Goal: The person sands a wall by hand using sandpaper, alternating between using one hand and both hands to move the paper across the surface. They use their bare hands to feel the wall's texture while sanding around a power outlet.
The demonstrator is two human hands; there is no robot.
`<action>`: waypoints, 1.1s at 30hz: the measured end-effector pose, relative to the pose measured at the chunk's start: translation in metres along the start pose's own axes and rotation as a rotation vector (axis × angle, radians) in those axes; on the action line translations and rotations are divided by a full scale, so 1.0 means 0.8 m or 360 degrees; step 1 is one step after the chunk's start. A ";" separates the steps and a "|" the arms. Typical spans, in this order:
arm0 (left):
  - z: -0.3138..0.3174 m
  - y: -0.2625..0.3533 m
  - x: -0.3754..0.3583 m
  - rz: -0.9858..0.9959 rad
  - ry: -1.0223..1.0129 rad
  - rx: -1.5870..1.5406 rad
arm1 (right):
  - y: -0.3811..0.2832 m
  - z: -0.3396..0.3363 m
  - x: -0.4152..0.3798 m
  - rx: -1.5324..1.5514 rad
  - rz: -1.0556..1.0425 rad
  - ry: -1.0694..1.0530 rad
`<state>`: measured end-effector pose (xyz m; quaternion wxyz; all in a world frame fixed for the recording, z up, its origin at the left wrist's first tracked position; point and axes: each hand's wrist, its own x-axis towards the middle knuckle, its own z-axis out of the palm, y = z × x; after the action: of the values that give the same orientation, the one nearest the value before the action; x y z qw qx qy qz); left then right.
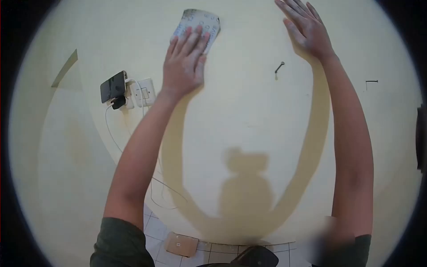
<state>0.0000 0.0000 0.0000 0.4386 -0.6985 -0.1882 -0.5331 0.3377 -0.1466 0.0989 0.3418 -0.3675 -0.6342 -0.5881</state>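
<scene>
as fingers (195,38) press: sandpaper (198,22) flat

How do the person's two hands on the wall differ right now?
The left hand presses a patterned cloth flat against the yellow wall; the right hand holds nothing and rests bare on the wall. The left hand sits lower, near the socket and the phone; the right hand is higher, above a nail. Both are open, fingers spread, palms to the wall, arms raised.
</scene>
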 end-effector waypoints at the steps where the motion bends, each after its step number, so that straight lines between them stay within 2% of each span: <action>1: 0.000 -0.021 0.013 0.0008 0.0060 -0.0044 | -0.010 0.003 0.003 0.0022 0.0009 0.0024; 2: 0.000 -0.040 0.027 0.0013 0.0123 -0.0089 | -0.018 0.007 0.008 0.0042 0.0012 0.0048; 3: 0.021 -0.014 0.043 -0.0246 0.0286 -0.0115 | 0.014 -0.003 -0.005 0.0041 -0.0055 0.0045; 5: 0.045 -0.040 0.068 -0.0601 0.0567 -0.0179 | 0.015 0.000 -0.013 0.0021 -0.0035 0.0105; 6: 0.044 -0.038 0.079 -0.0643 0.0613 -0.0151 | 0.015 0.000 -0.015 0.0023 -0.0020 0.0108; 9: 0.058 0.011 0.073 -0.0537 0.0585 0.0205 | 0.011 0.001 -0.020 0.0011 0.0058 0.0107; 11: 0.040 0.027 0.059 -0.0318 0.0439 0.0254 | 0.002 0.001 -0.022 -0.0025 0.0138 0.0083; 16: -0.015 0.000 0.089 0.0019 0.0013 0.0487 | -0.003 -0.011 -0.022 0.0032 0.0169 0.0014; 19: -0.007 -0.031 0.118 0.0288 0.0129 0.0127 | 0.001 -0.001 -0.023 0.0026 0.0152 0.0046; 20: 0.006 -0.031 0.121 0.0224 0.0104 -0.0064 | 0.003 0.000 -0.023 0.0024 0.0158 0.0061; 23: 0.017 0.003 0.108 0.0327 0.0024 -0.0033 | 0.009 0.005 -0.024 -0.0030 0.0109 0.0070; 24: 0.002 0.009 0.108 0.0536 -0.0198 0.0016 | 0.007 0.003 -0.024 -0.0025 0.0127 0.0059; 27: -0.009 -0.012 0.127 0.0512 -0.0274 0.0095 | 0.002 0.000 -0.024 -0.0020 0.0145 0.0062; 28: 0.005 -0.024 0.130 0.0285 -0.0001 -0.0025 | 0.005 0.005 -0.024 -0.0026 0.0133 0.0088; 31: 0.037 0.001 0.116 0.0024 0.0347 0.0217 | 0.007 0.009 -0.024 -0.0062 0.0139 0.0090; 32: 0.030 0.012 0.112 0.0402 0.0186 -0.0115 | 0.007 0.008 -0.024 -0.0077 0.0146 0.0074; 33: 0.024 0.027 0.101 0.0576 -0.0137 -0.0017 | 0.006 0.008 -0.023 -0.0078 0.0146 0.0070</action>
<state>0.0558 -0.0128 0.0636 0.5153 -0.7454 -0.0753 -0.4162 0.3513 -0.1416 0.0850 0.3731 -0.3916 -0.5945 -0.5949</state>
